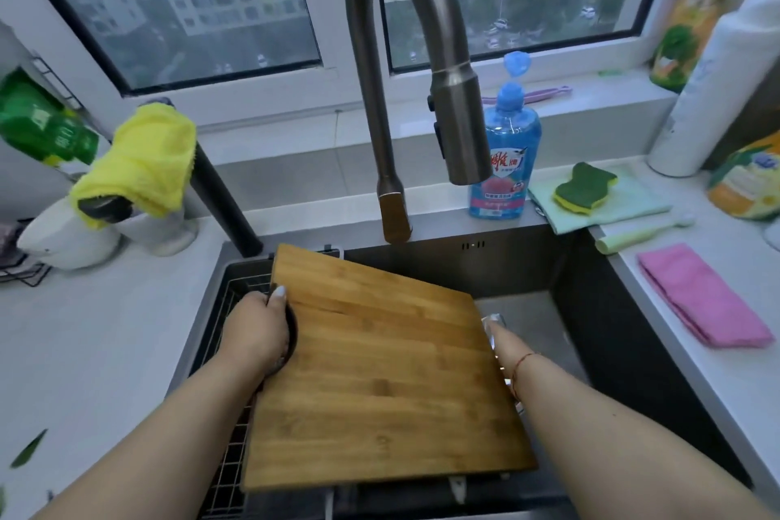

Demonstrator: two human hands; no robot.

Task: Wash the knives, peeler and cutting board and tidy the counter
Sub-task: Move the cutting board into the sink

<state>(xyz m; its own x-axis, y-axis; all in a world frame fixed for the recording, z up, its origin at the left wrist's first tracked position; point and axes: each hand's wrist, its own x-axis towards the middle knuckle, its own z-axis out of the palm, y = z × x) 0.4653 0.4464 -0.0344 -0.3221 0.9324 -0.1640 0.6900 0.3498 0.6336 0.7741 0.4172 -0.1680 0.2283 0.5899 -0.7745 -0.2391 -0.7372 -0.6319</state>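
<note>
A bamboo cutting board (pixel 380 367) is tilted over the dark sink (pixel 599 308), under the faucet (pixel 460 127). My left hand (pixel 257 334) grips its left edge at the dark handle cut-out, thumb on top. My right hand (pixel 504 344) reaches to the board's right edge; its fingers are hidden under the board, and only the wrist with a red string shows. Something shiny (pixel 494 321) glints beside that hand; I cannot tell what it is. No water runs from the faucet. Knives and peeler are not clearly visible.
A wire rack (pixel 236 456) lies in the sink's left part. Blue dish soap bottle (pixel 506 156), green-yellow sponge (pixel 584 188) on a pale cloth, and a pink cloth (pixel 705 300) sit on the right counter. A yellow cloth (pixel 143 160) hangs at the left.
</note>
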